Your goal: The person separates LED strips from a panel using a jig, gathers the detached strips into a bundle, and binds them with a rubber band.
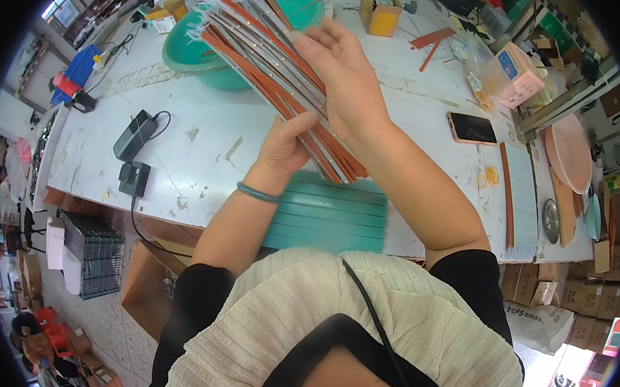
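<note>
A bundle of long thin strips (270, 61), orange-brown and grey with small dots along them, slants across the middle of the view. White wire ends fan out at its upper left. Around its lower part is my left hand (286, 144), closed with the thumb on top. My right hand (341, 67) lies along the bundle's right side, fingers bent and touching the strips; part of its grip is hidden. Behind the bundle's upper end stands a green basin (206, 68). Below the hands, a green grooved board (332, 213) lies at the table's front edge.
On the white table (200, 143) are black power adapters (135, 135), a phone (471, 128), yellow rubber bands (491, 176), a small yellow box (380, 10) and loose orange strips (432, 40). A pink box (517, 74) stands at right. Cartons (592, 286) sit below.
</note>
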{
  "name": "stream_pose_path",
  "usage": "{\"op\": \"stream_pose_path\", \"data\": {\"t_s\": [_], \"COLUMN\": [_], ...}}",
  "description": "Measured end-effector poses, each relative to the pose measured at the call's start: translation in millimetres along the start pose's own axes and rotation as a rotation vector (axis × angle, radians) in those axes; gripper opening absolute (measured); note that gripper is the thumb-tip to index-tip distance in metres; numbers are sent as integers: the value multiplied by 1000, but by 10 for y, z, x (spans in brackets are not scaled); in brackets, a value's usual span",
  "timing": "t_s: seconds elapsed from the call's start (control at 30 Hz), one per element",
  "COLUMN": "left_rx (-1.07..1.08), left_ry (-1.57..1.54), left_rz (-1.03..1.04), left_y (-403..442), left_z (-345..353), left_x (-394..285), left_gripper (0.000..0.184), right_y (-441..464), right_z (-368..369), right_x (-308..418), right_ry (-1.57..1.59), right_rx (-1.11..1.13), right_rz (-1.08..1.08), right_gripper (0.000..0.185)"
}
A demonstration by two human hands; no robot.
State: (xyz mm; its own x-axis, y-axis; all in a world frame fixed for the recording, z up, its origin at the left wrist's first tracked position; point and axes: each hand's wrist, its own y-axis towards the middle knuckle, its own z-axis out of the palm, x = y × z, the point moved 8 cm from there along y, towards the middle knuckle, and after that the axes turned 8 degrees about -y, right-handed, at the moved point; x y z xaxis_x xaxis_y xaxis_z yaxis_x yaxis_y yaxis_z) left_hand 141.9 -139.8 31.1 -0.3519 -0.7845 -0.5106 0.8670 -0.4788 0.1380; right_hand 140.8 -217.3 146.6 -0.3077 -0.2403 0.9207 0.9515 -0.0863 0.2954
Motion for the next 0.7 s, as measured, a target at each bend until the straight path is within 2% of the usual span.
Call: {"op": "stream_pose_path", "data": {"t_s": [0.2, 0.3, 0.4, 0.5, 0.6, 0.7], "left_rx": [-8, -66, 9, 104, 131, 144], "left_ry": [-130, -153, -223, -265, -265, -270], "left_rz": [-109, -92, -144, -155, -112, -94], "left_y": [-175, -152, -148, -131, -132, -137], "left_z": [-72, -173, -145, -83, -64, -87], "left_x": [94, 166, 197, 189, 142, 114], "left_gripper": [58, 58, 59, 59, 59, 60], "right_y": [-57, -5, 18, -8, -11, -120], "right_z": [47, -13, -30, 45, 135, 272], "right_x": [-203, -264, -282, -160, -34, 191], "right_ry": [26, -45, -15, -199, -592, -923], "right_rx": [74, 27, 2, 37, 153, 234], "right_rz": [189, 174, 149, 16, -66, -375], "right_gripper": [52, 47, 47, 50, 56, 66]}}
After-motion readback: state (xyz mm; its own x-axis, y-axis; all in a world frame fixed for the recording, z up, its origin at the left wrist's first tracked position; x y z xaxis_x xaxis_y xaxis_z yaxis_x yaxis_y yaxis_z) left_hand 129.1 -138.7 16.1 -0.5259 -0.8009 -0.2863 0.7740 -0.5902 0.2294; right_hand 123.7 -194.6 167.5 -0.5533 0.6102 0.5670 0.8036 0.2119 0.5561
